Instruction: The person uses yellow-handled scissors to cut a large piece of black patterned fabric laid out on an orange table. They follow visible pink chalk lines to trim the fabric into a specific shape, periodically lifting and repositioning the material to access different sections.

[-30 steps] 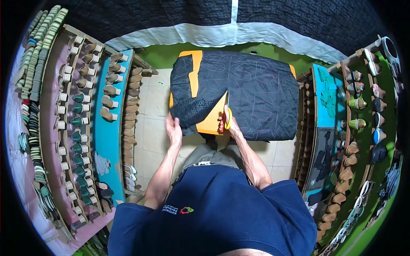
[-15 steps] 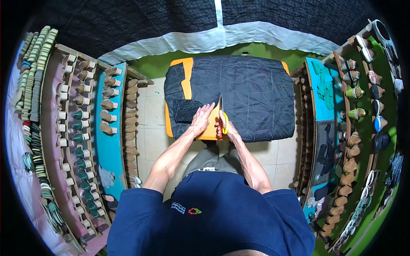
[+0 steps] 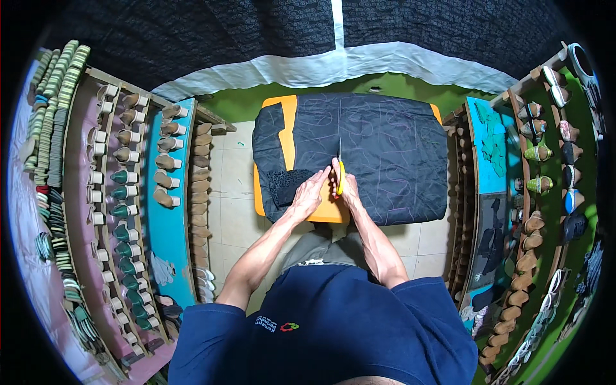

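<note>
A black cloth (image 3: 404, 147) marked with thin pale purple outlines covers most of an orange table (image 3: 289, 125). Yellow-handled scissors (image 3: 341, 178) sit in my right hand (image 3: 348, 190), fingers wrapped round the handles, blades pointing away from me over the cloth. Just left of the scissors, my left hand (image 3: 309, 194) lies flat with fingers stretched out, fingertips close to the scissor handles. Partly beneath that hand is a black patterned piece of fabric (image 3: 282, 183). Orange tabletop shows between my wrists, at the near edge of the cloth. Whether the blades are parted is too small to tell.
Racks of shoe lasts and shoes flank me on the left (image 3: 128, 192) and right (image 3: 531, 224). Striped rolled pieces (image 3: 64, 83) hang at far left. Green scraps (image 3: 491, 141) lie on a blue board at right. A dark curtain (image 3: 244, 38) hangs beyond the table.
The whole view has shifted slightly, with the table lower in it. My right hand and the scissors have advanced a little farther into the cloth; my left hand stays beside them.
</note>
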`<act>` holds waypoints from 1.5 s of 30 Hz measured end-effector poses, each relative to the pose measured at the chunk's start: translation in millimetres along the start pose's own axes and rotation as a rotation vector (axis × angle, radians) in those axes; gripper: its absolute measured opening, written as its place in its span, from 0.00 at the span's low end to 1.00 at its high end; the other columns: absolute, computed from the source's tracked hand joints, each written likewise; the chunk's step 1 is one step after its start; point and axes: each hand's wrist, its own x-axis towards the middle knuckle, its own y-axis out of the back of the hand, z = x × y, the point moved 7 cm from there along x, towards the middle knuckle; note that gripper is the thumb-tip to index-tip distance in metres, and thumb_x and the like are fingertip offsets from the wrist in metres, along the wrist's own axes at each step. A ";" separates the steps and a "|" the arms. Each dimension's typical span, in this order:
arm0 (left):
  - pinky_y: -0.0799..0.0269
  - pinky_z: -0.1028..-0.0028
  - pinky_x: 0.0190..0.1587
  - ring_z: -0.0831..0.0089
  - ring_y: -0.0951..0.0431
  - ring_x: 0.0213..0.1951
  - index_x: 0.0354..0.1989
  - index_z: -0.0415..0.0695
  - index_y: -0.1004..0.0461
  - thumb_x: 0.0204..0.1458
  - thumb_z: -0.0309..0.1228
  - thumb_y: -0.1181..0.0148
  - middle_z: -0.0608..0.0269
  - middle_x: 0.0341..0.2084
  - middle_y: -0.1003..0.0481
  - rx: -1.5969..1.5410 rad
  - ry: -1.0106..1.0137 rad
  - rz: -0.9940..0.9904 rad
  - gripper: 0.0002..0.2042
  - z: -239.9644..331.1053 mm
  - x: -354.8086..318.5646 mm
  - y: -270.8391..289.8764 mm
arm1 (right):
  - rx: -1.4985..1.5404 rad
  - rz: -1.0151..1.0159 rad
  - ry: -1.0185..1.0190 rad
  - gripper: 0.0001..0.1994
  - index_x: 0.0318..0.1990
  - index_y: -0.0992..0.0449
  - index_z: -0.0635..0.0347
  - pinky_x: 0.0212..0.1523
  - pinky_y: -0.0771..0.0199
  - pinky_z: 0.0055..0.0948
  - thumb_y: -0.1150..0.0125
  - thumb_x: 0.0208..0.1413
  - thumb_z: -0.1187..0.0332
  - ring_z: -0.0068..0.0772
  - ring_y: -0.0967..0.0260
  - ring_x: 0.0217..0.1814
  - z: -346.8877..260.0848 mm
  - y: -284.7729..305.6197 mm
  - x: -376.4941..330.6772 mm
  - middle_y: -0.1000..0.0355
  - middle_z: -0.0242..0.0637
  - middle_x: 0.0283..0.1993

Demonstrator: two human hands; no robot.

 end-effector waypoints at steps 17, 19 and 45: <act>0.33 0.57 0.66 0.42 0.31 0.64 0.73 0.45 0.43 0.44 0.11 0.54 0.35 0.63 0.33 -0.001 -0.003 -0.023 0.40 -10.1 2.8 -0.5 | -0.911 0.401 0.353 0.30 0.38 0.19 0.58 0.37 0.24 0.50 0.34 0.49 0.36 0.52 0.22 0.31 -5.4 75.7 -23.7 0.21 0.52 0.29; 0.33 0.56 0.67 0.43 0.32 0.64 0.72 0.44 0.43 0.45 0.11 0.55 0.35 0.63 0.33 -0.004 0.008 -0.012 0.39 -12.6 -1.7 -1.1 | -0.788 0.521 0.582 0.19 0.47 0.23 0.56 0.47 0.24 0.45 0.27 0.46 0.67 0.51 0.23 0.44 -34.5 99.4 -70.0 0.23 0.46 0.39; 0.26 0.55 0.53 0.42 0.22 0.49 0.64 0.40 0.31 0.46 0.13 0.54 0.38 0.45 0.21 -0.187 -0.070 -0.277 0.32 53.0 -99.4 -41.5 | -0.923 0.687 0.283 0.28 0.52 0.26 0.61 0.47 0.27 0.47 0.23 0.48 0.54 0.53 0.27 0.49 68.8 251.5 -208.2 0.26 0.48 0.46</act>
